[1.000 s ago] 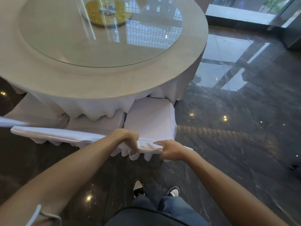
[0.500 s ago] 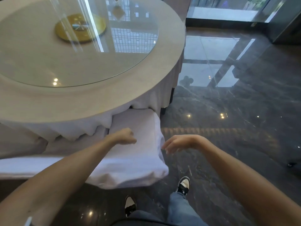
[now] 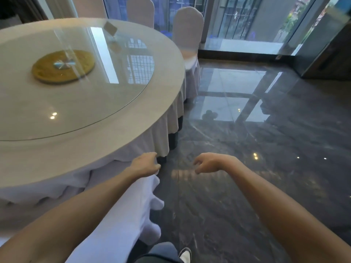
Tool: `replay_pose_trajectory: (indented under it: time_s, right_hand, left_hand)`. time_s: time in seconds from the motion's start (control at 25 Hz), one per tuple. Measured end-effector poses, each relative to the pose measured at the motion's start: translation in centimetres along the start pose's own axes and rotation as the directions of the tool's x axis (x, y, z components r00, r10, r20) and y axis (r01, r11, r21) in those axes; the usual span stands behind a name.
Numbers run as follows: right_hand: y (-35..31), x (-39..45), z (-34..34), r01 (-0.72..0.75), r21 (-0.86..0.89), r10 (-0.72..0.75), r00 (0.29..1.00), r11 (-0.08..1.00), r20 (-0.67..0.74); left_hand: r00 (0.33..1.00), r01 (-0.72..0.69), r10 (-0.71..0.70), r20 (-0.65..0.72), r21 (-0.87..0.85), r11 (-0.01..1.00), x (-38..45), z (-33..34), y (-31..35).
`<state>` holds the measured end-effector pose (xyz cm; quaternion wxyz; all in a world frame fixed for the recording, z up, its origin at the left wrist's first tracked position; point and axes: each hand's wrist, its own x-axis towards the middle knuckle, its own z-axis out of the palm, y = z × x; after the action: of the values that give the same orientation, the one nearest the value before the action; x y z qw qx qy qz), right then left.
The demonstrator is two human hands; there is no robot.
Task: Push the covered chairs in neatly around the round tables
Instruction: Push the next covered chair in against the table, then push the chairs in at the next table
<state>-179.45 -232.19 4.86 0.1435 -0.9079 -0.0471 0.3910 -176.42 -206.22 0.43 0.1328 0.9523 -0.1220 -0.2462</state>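
**Hands above a covered chair at the edge of a round table**

The round table fills the left of the head view, draped in a white cloth that hangs in scallops over a dark base. On it lies a glass turntable with a gold disc at its centre and a small card standing near its far rim; nothing else rests on the glass. The nearest covered chair stands just beside the table's near edge, its white cover running under the left forearm towards the lower left corner. How far its seat sits beneath the table cannot be told. Three more covered chairs stand at the far side, the rightmost close against the table's rim, in front of the windows.

The left hand is loosely curled, knuckles up, over the far end of the white cover; whether it touches the fabric cannot be told, and it grips nothing. The right hand hangs over the dark polished floor, well clear of chair and table, fingers slack and half open, empty. One shoe shows at the bottom edge.
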Motion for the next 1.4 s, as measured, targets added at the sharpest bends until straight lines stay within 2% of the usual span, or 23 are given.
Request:
replay_pose_trajectory:
  time_s: [0.08, 0.2, 0.36, 0.44, 0.68, 0.88, 1.08, 1.28, 1.4]
  right_hand:
    - [3.2, 0.9, -2.9, 0.000, -0.024, -0.003, 0.992, 1.000, -0.123]
    - [8.4, 4.1, -7.8, -0.036, -0.059, 0.013, 0.934, 0.998, -0.357]
    - [15.5, 11.0, -15.9, -0.002, -0.122, -0.064, 0.845, 0.992, -0.531]
    - [19.1, 15.3, -20.8, -0.011, -0.159, -0.085, 0.805, 0.987, -0.587]
    - [28.6, 26.0, -38.4, -0.007, -0.207, -0.130, 0.759, 0.978, -0.638]
    - [36.6, 35.1, -51.7, 0.021, -0.176, -0.130, 0.765, 0.984, -0.631]
    - [46.5, 47.6, -66.7, 0.080, -0.200, -0.179, 0.816, 0.976, -0.550]
    - [53.6, 57.4, -81.5, 0.162, -0.221, -0.235, 0.902, 0.962, -0.362]
    - [56.2, 63.3, -90.4, 0.186, -0.236, -0.245, 0.937, 0.954, -0.249]
  left_hand:
    - [0.998, -0.010, 0.013, -0.064, 0.051, 0.999, 3.0, -1.7, 3.3]
    - [0.984, -0.037, 0.052, -0.170, 0.089, 0.995, 9.4, -4.1, 7.6]
    - [0.947, -0.042, 0.087, -0.308, 0.150, 0.988, 21.5, -7.2, 12.7]
    - [0.942, -0.057, 0.103, -0.319, 0.149, 0.987, 28.6, -9.0, 15.5]
    - [0.934, -0.066, 0.102, -0.341, 0.117, 0.991, 49.9, -18.3, 23.6]
    - [0.927, -0.057, 0.089, -0.364, 0.097, 0.994, 65.0, -25.7, 29.3]
    - [0.960, -0.008, 0.023, -0.279, 0.054, 0.999, 84.0, -30.3, 35.0]
    - [0.983, 0.127, -0.129, -0.131, -0.027, 0.992, 99.4, -36.2, 39.8]
    - [0.975, 0.196, -0.201, -0.092, -0.058, 0.979, 107.3, -41.0, 41.9]
